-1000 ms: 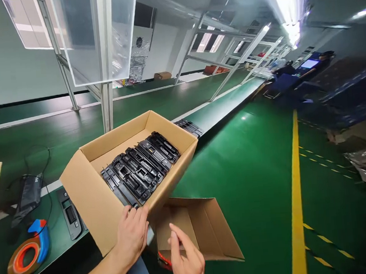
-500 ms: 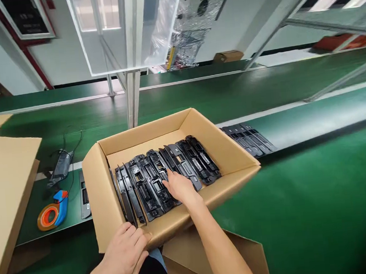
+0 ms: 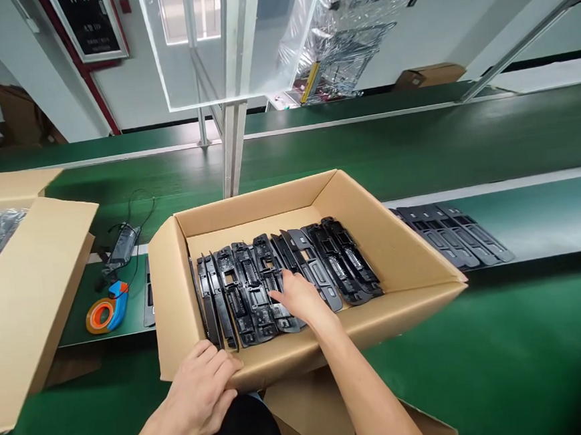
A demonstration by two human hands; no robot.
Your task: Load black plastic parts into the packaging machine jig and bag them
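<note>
A deep cardboard box [image 3: 418, 301], tilted toward me, holds a row of long black plastic panels [image 3: 234, 299] with slots and cutouts. Several lean on edge at the left; others lie overlapping across the middle and right. My left hand [image 3: 203, 388] grips the box's near left rim, fingers over the edge and thumb outside. Inside the box, my right hand [image 3: 302, 300] is at a black panel [image 3: 269, 266] near the middle, thumb on one side and forefinger on the other. Its remaining fingers are hidden.
More black panels [image 3: 453, 235] lie on the green conveyor right of the box. On the left are a tape dispenser [image 3: 107, 308], a black device with cables [image 3: 124, 246] and another open carton [image 3: 40, 304]. A metal post [image 3: 235, 148] rises behind; a carton [image 3: 306, 410] sits below.
My view has shifted left, so the surroundings appear farther right, and the far left carton's plastic-wrapped contents now show. Both hands keep their places at the box.
</note>
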